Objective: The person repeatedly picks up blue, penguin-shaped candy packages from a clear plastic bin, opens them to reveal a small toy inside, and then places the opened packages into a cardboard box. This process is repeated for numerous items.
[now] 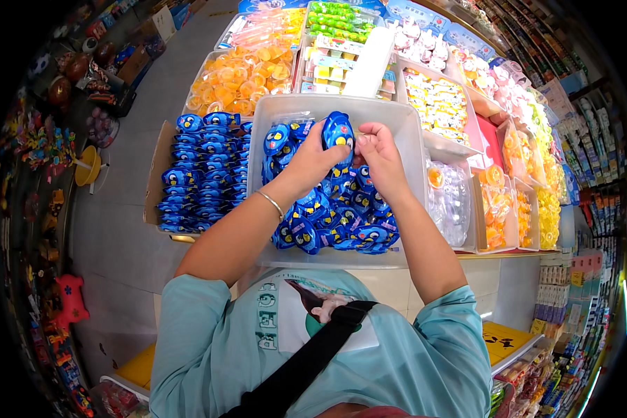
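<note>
My left hand (313, 159) grips a blue packet (338, 130) printed with a cartoon face, thumb across its front. Close by its right edge, my right hand (380, 157) has its thumb and fingers bent together; whether they pinch the packet cannot be made out. Both hands are over a translucent plastic bin (413, 219) standing right in front of me. A loose heap of similar blue packets (339, 224) covers much of the bin's bottom. To the left, a cardboard box (154, 177) holds more blue packets (204, 167) in tight rows.
Behind the bin are tubs of orange jelly cups (240, 78) and green-wrapped sweets (339, 18). A white oblong object (370, 62) lies over cup packs. More packaged goods fill compartments at right, including clear bags (448, 204). Shelves line both sides; grey floor (125, 219) runs along the left.
</note>
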{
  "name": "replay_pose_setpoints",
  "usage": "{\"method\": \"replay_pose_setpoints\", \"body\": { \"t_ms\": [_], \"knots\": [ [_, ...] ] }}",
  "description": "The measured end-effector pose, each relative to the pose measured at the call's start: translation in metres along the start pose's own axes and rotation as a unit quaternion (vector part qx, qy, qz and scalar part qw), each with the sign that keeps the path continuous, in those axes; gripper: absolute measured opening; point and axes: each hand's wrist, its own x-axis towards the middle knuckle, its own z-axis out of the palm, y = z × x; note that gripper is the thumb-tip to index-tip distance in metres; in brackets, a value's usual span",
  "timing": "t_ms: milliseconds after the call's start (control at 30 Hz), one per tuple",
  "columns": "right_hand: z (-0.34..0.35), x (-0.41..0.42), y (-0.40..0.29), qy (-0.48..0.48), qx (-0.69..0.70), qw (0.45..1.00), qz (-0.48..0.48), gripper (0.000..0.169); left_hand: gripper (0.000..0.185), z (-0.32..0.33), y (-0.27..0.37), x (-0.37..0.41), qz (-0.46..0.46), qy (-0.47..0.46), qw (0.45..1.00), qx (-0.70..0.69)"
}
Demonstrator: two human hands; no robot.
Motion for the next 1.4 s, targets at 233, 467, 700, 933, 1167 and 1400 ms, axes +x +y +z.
{"method": "replay_pose_setpoints", "body": {
  "t_ms": [233, 467, 700, 933, 1167, 1400],
  "knots": [
    [0.002, -0.014, 0.015, -0.354, -0.591, 0.705, 0.170, 0.037, 0.035, -0.021, 0.004, 0.014, 0.025, 0.094, 0.968, -0.231],
    [0.012, -0.021, 0.009, -0.459, -0.629, 0.598, 0.192, 0.038, 0.026, -0.014, 0.012, 0.008, -0.010, 0.099, 0.959, -0.265],
    [-0.021, -0.005, 0.001, -0.124, -0.229, 0.955, 0.145, 0.035, 0.035, -0.019, 0.003, 0.012, 0.018, 0.141, 0.963, -0.227],
    [-0.027, 0.004, -0.016, 0.011, 0.053, 0.991, 0.121, 0.027, 0.040, -0.010, 0.007, 0.007, 0.020, 0.131, 0.984, -0.123],
    [-0.009, -0.001, -0.017, 0.045, 0.018, 0.997, 0.059, 0.025, 0.054, -0.004, 0.002, 0.004, 0.037, 0.078, 0.996, 0.024],
    [-0.006, -0.004, 0.001, -0.006, 0.078, 0.985, 0.154, 0.042, 0.055, -0.001, 0.009, -0.002, 0.015, 0.063, 0.998, 0.006]
  ]
}}
